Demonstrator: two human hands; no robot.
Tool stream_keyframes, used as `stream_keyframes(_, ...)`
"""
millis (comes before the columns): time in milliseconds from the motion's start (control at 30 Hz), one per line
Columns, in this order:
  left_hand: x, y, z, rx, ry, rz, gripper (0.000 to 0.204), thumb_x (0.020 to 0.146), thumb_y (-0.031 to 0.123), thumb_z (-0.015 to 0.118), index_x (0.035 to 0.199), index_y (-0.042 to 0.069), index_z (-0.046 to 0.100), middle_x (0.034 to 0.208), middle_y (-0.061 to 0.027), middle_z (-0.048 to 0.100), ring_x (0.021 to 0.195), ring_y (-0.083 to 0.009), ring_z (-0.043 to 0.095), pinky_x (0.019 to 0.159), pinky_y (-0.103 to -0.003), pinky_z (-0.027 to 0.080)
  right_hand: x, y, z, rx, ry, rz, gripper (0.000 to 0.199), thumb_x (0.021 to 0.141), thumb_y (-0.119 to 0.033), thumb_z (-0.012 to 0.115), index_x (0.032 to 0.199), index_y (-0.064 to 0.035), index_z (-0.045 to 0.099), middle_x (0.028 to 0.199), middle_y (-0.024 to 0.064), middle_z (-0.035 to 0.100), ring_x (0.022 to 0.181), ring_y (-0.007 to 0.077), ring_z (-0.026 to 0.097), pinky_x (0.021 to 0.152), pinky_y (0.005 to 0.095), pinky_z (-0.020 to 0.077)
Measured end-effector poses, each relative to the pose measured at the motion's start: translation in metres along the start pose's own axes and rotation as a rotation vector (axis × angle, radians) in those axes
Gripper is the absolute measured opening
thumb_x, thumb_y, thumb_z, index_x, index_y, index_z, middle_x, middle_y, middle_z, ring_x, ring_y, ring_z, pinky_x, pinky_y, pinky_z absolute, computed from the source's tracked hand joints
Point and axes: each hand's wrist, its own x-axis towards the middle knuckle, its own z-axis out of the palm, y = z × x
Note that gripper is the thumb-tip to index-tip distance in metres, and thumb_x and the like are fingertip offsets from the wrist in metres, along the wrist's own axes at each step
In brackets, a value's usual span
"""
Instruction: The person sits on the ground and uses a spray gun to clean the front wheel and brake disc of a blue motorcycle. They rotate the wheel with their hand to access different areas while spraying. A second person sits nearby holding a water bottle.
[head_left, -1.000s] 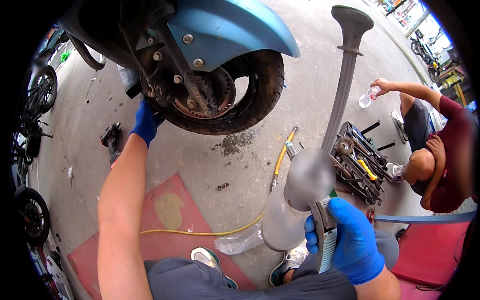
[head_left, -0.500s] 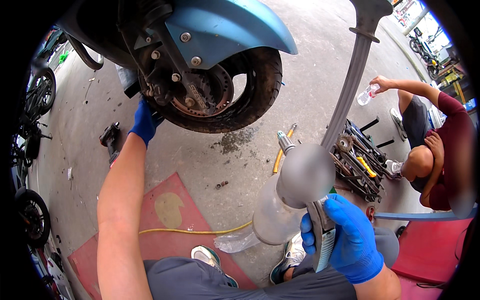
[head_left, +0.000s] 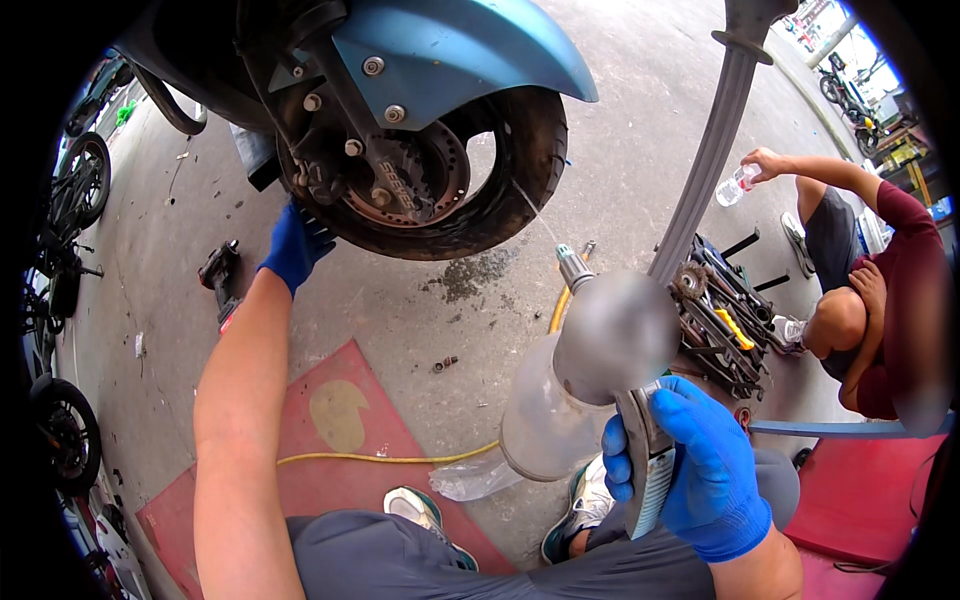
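In my right hand (head_left: 705,470), gloved in blue, is the handle of a grey pump spray bottle (head_left: 550,420); my fingers are wrapped round the grip. Its ribbed pump rod (head_left: 708,170) stands up toward the top edge. A thin jet of liquid leaves the nozzle (head_left: 570,262) and reaches the tyre (head_left: 535,190) of a front wheel. My left hand (head_left: 292,245), also in a blue glove, is at the tyre's lower left, fingers stretched out under it. Whether the fingertips touch the rubber I cannot tell. Above the wheel is a blue mudguard (head_left: 450,60).
A power tool (head_left: 218,275) lies left of the wheel. A red mat (head_left: 300,440) and a yellow hose (head_left: 400,462) are near my feet. To the right stands a rack of tools (head_left: 720,330); beyond it sits a person (head_left: 900,290) holding a clear bottle (head_left: 735,187).
A jet now comes from the nozzle, where none showed before. The spray bottle has shifted slightly. My left hand's fingers have spread, and the wheel looks slightly turned.
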Motion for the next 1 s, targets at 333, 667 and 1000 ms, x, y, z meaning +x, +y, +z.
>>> stream_keyframes(333,-0.007,0.003,-0.003,0.066,-0.054,-0.035,0.074,0.095,0.065,0.030,0.140,0.006,0.043,0.135,-0.0144,0.053,0.124,-0.0310,0.049,0.108,-0.045,0.035,-0.001,0.000,0.001,0.007,0.017,0.017,0.029,0.096,-0.028,0.054,0.106,-0.0011,0.051,0.087,0.0134,0.064,0.067,0.0194,0.061,0.061,0.0313,0.0504)
stream_keyframes(667,-0.002,-0.007,-0.012,0.087,-0.079,-0.065,0.068,0.097,0.062,0.031,0.127,0.005,0.054,0.125,-0.0160,0.059,0.115,-0.0319,0.055,0.102,-0.046,0.039,0.000,-0.001,0.004,-0.001,0.007,0.005,0.031,0.096,-0.031,0.053,0.107,-0.0022,0.054,0.087,0.0119,0.064,0.069,0.0187,0.060,0.062,0.0313,0.0500)
stream_keyframes(1000,0.000,-0.006,-0.012,0.094,-0.089,-0.064,0.065,0.097,0.061,0.032,0.133,0.009,0.049,0.127,-0.0098,0.058,0.115,-0.0275,0.055,0.101,-0.044,0.041,0.017,-0.030,0.027,0.034,0.052,-0.082,0.037,0.093,-0.036,0.054,0.101,-0.0004,0.064,0.081,0.0147,0.066,0.063,0.0225,0.062,0.055,0.0347,0.0507)
